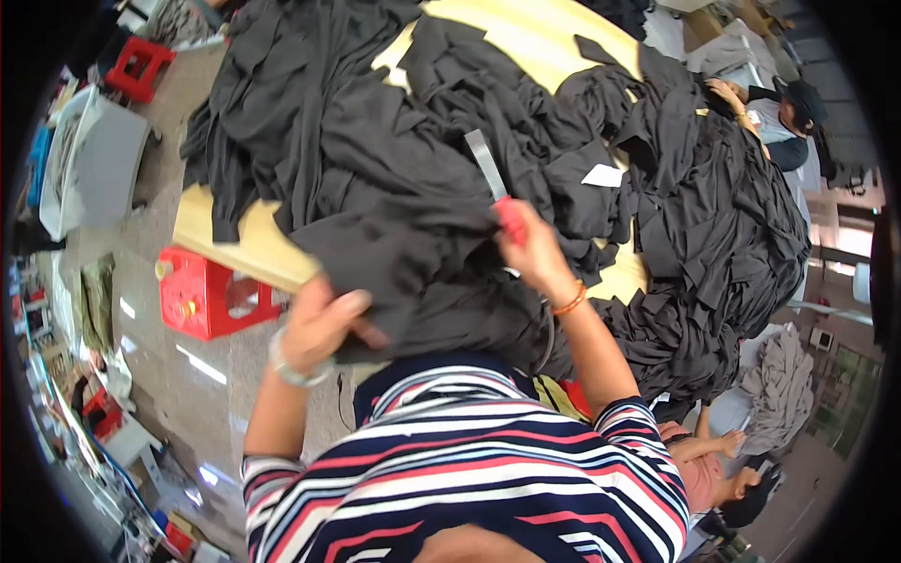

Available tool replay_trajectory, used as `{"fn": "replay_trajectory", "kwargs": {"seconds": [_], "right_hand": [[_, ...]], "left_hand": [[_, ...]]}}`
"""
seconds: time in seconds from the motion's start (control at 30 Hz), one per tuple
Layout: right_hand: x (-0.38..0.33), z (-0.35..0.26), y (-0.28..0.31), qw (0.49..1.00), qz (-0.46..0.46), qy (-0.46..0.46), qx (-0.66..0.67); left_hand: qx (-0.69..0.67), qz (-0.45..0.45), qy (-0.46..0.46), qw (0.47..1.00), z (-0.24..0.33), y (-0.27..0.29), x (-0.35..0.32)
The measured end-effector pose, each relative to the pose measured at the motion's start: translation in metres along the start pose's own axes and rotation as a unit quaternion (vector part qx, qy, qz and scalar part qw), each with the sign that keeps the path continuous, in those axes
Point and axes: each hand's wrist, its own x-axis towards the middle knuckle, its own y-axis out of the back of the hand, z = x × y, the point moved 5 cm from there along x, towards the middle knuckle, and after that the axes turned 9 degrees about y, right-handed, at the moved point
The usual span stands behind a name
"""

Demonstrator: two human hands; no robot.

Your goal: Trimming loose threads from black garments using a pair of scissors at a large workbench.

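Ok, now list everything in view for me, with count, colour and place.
Fabric pieces: many, dark grey, heaped over the table
Table: one, pale yellow, under the fabric
Bladed tool: one, silver with red handle, above the fabric
White slip: one, white, on the fabric
Red stools: two, red, floor at left
Bin: one, whitish, far left
Olive cloth: one, olive, left
Grey heap: one, grey, lower right
Co-workers: two clear, pale and pink tops, right
Rim clutter: too small or blurred to count
Striped shirt: one, navy, white, red, bottom
Left grip: one, bare, pale wristband, by the fabric
Right grip: one, bare, orange bracelet, around the handle
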Motion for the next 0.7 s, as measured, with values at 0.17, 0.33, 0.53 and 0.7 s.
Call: {"fn": "replay_trajectory", "kwargs": {"seconds": [0.17,0.33,0.53,0.7], "right_hand": [[-0.018,0.022,0.039,0.997,0.060,-0.033,-0.035],[-0.063,0.031,0.055,0.993,0.024,-0.108,-0.043],[-0.081,-0.021,0.047,0.992,-0.069,-0.079,-0.073],[-0.085,-0.059,0.033,0.967,-0.248,-0.043,-0.043]], "left_hand": [[-0.012,-0.124,-0.062,0.990,-0.054,-0.028,0.112],[0.467,0.028,-0.199,0.861,-0.046,0.014,0.101],[0.689,0.080,-0.218,0.686,-0.102,0.037,0.088],[0.483,0.046,-0.204,0.850,-0.100,0.029,0.119]]}}
